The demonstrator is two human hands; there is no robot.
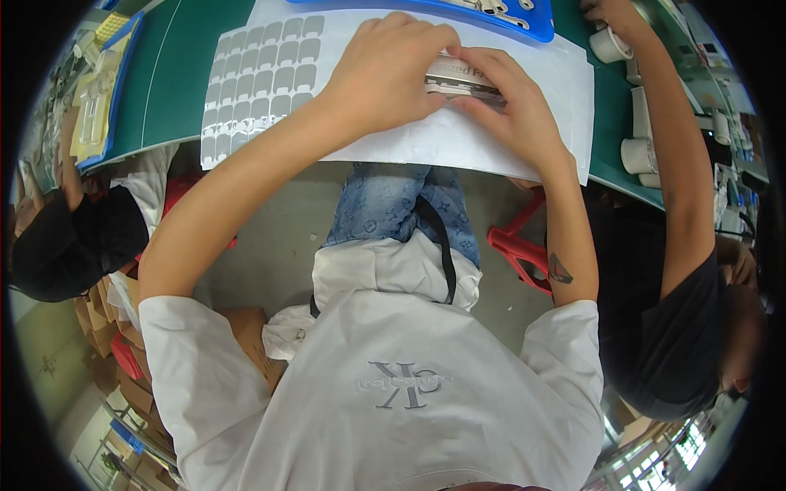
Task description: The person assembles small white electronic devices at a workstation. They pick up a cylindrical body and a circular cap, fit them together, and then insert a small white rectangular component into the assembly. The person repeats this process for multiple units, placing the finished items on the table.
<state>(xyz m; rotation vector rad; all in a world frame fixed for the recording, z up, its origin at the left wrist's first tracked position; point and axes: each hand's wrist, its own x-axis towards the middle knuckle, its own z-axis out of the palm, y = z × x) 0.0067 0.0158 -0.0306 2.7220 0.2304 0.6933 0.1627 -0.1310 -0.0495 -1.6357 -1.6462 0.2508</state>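
My left hand (391,69) and my right hand (517,106) meet over the white paper on the table. Between them lies a slim silver-and-white device housing (463,74) with printing on its upper face; its exact kind does not show. The left fingers and thumb close on its left end, while the right thumb and fingers grip its right end. Both hands hide parts of it. Beside my left forearm is a sheet of grey rounded stickers (270,69), set out in rows on clear backing.
At the far edge stands a blue tray (532,24) holding small white parts. White paper (565,90) covers the green table (184,74). To the right, a co-worker's hand (614,15) touches a white round part (610,45). A red stool (520,250) stands below the table.
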